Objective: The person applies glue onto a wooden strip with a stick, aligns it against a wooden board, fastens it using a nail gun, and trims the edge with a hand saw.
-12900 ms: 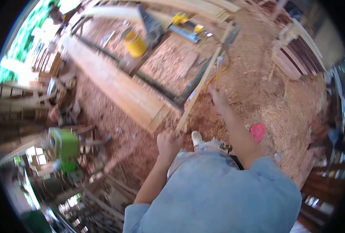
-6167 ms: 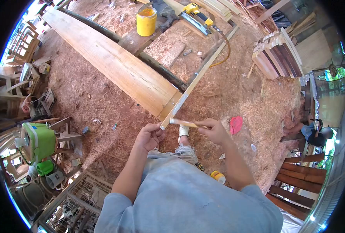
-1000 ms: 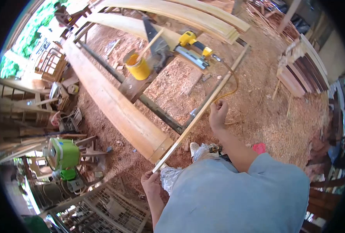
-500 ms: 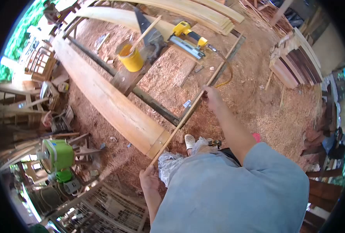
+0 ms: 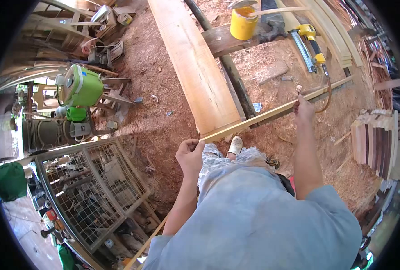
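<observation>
A long, thin wooden strip runs across in front of me, between both hands. My left hand is closed on its near end, thumb and fingers pinching it. Farther along, my right hand grips the same strip, which continues past it to the right. Under or just beyond the strip lies the end of a wide, pale plank; whether they touch I cannot tell. A yellow nail gun with a hose lies beyond my right hand.
A yellow bucket with a stick across it stands on a timber crosspiece. Stacked boards lie at the back right. On the left are a green cooler box and a wire-mesh frame. Wood shavings cover the ground.
My view has swung left and down, so the plank and bucket appear farther up and right. The strip stays in both hands, and my left hand now shows closer to the plank's end.
</observation>
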A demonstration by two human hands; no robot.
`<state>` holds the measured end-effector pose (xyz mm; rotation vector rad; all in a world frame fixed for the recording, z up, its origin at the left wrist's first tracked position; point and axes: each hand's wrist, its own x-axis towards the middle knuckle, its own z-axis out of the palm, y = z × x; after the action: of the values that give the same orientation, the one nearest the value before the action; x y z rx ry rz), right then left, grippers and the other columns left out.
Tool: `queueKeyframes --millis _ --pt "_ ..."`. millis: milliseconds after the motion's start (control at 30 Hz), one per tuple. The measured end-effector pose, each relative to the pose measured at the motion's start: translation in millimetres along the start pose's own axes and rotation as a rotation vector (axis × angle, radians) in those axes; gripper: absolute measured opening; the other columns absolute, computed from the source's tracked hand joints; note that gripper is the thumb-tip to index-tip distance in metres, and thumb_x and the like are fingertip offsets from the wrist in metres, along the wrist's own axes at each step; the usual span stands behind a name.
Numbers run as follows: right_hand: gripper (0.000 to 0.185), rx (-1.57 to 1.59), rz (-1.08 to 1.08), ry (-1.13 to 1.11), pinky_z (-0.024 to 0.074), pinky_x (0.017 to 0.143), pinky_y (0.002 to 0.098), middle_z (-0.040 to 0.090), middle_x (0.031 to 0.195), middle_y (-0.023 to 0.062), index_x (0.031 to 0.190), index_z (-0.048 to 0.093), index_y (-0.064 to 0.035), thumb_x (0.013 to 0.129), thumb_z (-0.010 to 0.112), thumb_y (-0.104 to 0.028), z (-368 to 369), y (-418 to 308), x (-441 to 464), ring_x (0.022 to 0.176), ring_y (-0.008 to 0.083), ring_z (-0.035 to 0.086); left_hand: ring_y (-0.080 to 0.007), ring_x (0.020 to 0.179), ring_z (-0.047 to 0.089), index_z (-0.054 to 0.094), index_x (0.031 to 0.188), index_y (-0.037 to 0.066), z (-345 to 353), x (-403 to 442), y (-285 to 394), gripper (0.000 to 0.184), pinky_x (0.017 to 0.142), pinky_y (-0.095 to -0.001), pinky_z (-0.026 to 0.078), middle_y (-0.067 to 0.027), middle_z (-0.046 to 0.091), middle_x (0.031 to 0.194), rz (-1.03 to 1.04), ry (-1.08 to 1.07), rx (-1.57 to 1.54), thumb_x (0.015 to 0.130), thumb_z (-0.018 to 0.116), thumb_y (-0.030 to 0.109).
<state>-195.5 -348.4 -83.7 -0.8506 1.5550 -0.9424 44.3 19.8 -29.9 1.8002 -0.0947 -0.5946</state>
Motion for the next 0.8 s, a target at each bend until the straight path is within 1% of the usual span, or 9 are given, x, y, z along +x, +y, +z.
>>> queueKeyframes --millis 167,233,333,467,600,667,767,800 --pt "0.026 -0.046 -0.019 0.019 0.0408 0.043 0.0273 0.060 0.064 0.0055 0.079 0.062 -0.0030 0.089 0.072 -0.024 4.7 -8.1 4.5 0.049 0.0140 0.054 -0.0078 0.071 0.063 0.070 0.091 -0.006 4.9 5.3 1.0 0.016 0.066 -0.0224 0.052 -0.0052 0.070 0.081 -0.007 0.032 0.037 0.083 0.077 0.005" --pt "0.018 -0.084 0.061 0.041 0.0381 0.046 0.0269 0.057 0.067 0.0005 0.082 0.061 -0.0100 0.092 0.068 -0.023 7.0 -16.7 -1.0 0.055 0.0120 0.051 -0.0085 0.071 0.063 0.071 0.092 -0.006 4.7 7.6 -0.2 0.017 0.066 -0.0235 0.052 -0.0055 0.070 0.081 -0.006 0.037 0.070 0.083 0.077 0.007" --pt "0.019 -0.050 0.055 0.026 0.0383 0.047 0.0262 0.056 0.067 -0.0002 0.081 0.060 -0.0109 0.092 0.068 -0.024 7.8 -21.7 -5.3 0.054 0.0119 0.051 -0.0100 0.070 0.064 0.073 0.092 -0.006 2.6 10.3 -1.3 0.018 0.067 -0.0255 0.052 -0.0066 0.070 0.080 -0.011 0.024 0.131 0.082 0.077 0.009" --pt "0.020 -0.019 0.059 -0.017 0.0391 0.048 0.0259 0.056 0.067 -0.0006 0.080 0.061 -0.0114 0.091 0.069 -0.025 2.4 -15.7 5.5 0.055 0.0113 0.051 -0.0120 0.071 0.065 0.075 0.091 -0.006 5.8 9.5 0.9 0.020 0.067 -0.0272 0.053 -0.0093 0.070 0.081 -0.022 0.030 0.154 0.081 0.078 0.011" --pt "0.020 -0.048 0.078 -0.015 0.0401 0.050 0.0263 0.057 0.068 -0.0011 0.080 0.062 -0.0127 0.090 0.071 -0.027 3.8 -14.1 8.6 0.055 0.0110 0.052 -0.0119 0.072 0.065 0.074 0.093 -0.006 6.3 11.1 0.3 0.021 0.068 -0.0270 0.053 -0.0092 0.070 0.084 -0.050 0.041 0.187 0.081 0.078 0.011" --pt "0.019 -0.065 0.088 -0.001 0.0405 0.050 0.0267 0.057 0.068 -0.0012 0.081 0.062 -0.0132 0.090 0.071 -0.028 5.0 -15.7 6.2 0.056 0.0111 0.052 -0.0120 0.073 0.065 0.074 0.095 -0.006 6.1 13.2 -5.1 0.023 0.069 -0.0271 0.053 -0.0090 0.070 0.086 -0.092 0.038 0.132 0.081 0.079 0.012" --pt "0.018 -0.020 0.094 -0.028 0.0407 0.051 0.0270 0.057 0.069 -0.0017 0.082 0.062 -0.0139 0.089 0.072 -0.028 8.4 -19.6 -1.6 0.056 0.0112 0.052 -0.0115 0.072 0.064 0.074 0.097 -0.006 5.5 14.3 -12.0 0.023 0.069 -0.0268 0.053 -0.0082 0.071 0.083 -0.078 0.043 0.147 0.082 0.078 0.012" --pt "0.020 -0.009 0.075 -0.016 0.0386 0.047 0.0268 0.056 0.066 -0.0004 0.081 0.061 -0.0101 0.089 0.072 -0.025 9.7 -21.1 -4.9 0.052 0.0110 0.050 -0.0115 0.072 0.064 0.074 0.097 -0.006 6.5 11.9 -8.4 0.023 0.069 -0.0268 0.053 -0.0082 0.071 0.083 -0.080 0.037 0.149 0.082 0.078 0.012"
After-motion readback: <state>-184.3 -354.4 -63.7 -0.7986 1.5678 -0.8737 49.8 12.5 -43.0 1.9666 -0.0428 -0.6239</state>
